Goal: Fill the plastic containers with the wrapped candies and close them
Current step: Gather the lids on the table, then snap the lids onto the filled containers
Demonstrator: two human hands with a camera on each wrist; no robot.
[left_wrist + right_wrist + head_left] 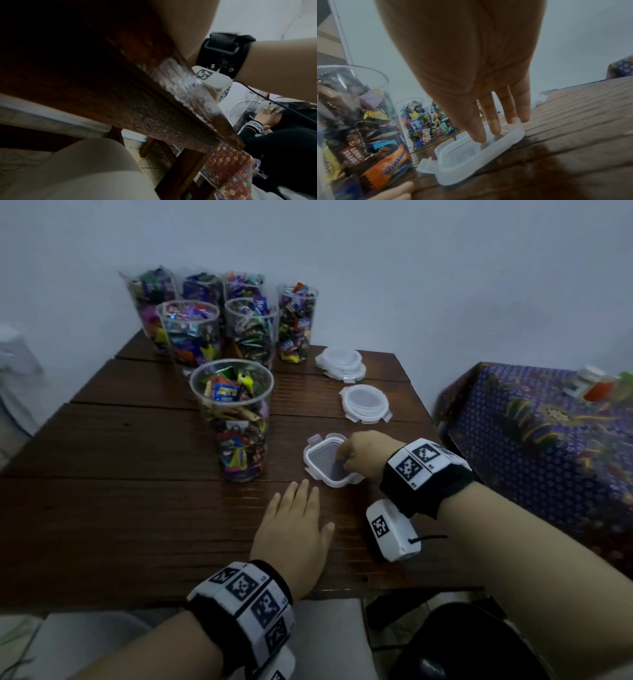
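A dark brown wooden desk (137, 446) made of wide grooved planks carries the work. Near its middle stands a tall clear plastic cup (236, 419), round and smooth-walled, filled to just below its rim with wrapped candies (226, 392) in crinkled foil and paper. Behind it, at the far left, six more clear cups (219, 316) of the same shape are packed close together, all full of candies.

Just right of the near cup lies a square lid (325, 462) of cloudy white plastic with rounded corners and snap flaps on its sides, flat on the wood. The right hand (363, 455) reaches down onto it: in the right wrist view the fingers (493, 121) are nearly straight, tips pressing inside the raised rim of the lid, gripping nothing. Farther back on the right lie a round lid (365, 402) of the same cloudy plastic and, beyond it, a small stack of round lids (340, 362).

The left hand (294, 529) lies flat and open, palm down on bare wood near the front edge, fingertips just short of the square lid. Bare planks stretch to the left of it.

Right of the desk, apart from it, is a surface draped in a purple patterned cloth (534, 433).
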